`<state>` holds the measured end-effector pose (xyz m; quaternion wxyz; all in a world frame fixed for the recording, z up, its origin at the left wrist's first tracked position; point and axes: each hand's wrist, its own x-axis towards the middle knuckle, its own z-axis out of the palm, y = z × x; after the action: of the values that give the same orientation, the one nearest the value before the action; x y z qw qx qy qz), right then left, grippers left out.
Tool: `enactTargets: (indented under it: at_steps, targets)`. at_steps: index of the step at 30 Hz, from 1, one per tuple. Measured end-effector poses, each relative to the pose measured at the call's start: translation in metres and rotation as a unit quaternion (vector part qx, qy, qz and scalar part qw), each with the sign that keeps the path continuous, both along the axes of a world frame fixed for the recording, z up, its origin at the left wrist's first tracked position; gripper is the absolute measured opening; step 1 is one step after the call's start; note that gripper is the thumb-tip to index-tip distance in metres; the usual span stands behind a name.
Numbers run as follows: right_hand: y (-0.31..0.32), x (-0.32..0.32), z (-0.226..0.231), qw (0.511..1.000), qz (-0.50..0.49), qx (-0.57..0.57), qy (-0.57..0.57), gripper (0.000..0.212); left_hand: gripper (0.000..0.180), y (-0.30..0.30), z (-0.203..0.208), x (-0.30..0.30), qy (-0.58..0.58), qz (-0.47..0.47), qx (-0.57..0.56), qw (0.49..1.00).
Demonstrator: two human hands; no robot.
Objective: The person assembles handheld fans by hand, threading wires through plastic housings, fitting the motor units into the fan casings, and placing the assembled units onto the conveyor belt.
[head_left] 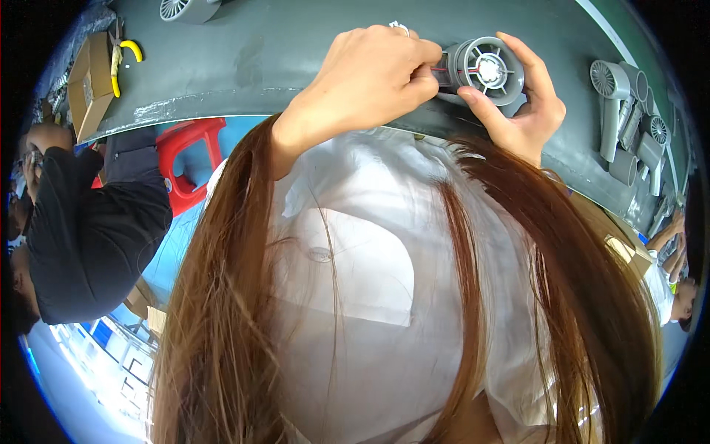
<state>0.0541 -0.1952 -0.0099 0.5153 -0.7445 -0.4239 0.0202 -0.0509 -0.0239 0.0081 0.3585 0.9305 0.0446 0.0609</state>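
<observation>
My right hand (pixel 529 107) grips a grey round fan housing (pixel 515 83), thumb on its near edge and fingers on its far side. Its open end faces up, with spokes and a whitish motor hub (pixel 488 69) in the middle. A thin red wire (pixel 441 69) runs from the left side of the housing to my left hand (pixel 381 74), whose thumb and index finger are pinched together at its end. The fingertips hide that end. A ring sits on one finger of my left hand. Beneath the wire, a grey part (pixel 450 97) is partly covered.
Several grey handheld fan bodies (pixel 609 80) lie at the right of the dark worktable (pixel 259 55). Yellow-handled pliers (pixel 116 63) rest by a cardboard box (pixel 92 85) at the left. Another fan piece (pixel 188 9) lies at the far edge. A red stool (pixel 171 166) and other people are nearby.
</observation>
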Motion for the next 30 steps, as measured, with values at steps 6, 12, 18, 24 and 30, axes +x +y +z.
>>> enactTargets:
  at_steps: [6,12,18,24,30]
  targets:
    - [-0.001,0.0,0.001,1.0,0.002,-0.006,0.013,0.062,0.013,0.001,-0.004,-0.004,-0.019,-0.006,-0.013,1.0]
    - [-0.004,0.006,0.005,0.994,0.075,0.019,0.078,0.064,0.012,0.025,0.002,-0.007,0.106,-0.041,-0.265,0.958]
    - [-0.004,0.009,0.029,0.975,0.119,0.072,0.174,0.081,0.02,0.026,0.023,0.004,0.156,-0.078,-0.46,0.87]
    - [-0.005,0.013,0.041,0.964,0.149,0.069,0.212,0.08,0.019,0.015,0.026,0.006,0.152,-0.052,-0.478,0.864]
    - [-0.007,0.015,0.043,0.946,0.14,0.071,0.284,0.076,0.018,0.012,0.028,0.003,0.134,-0.034,-0.485,0.864]
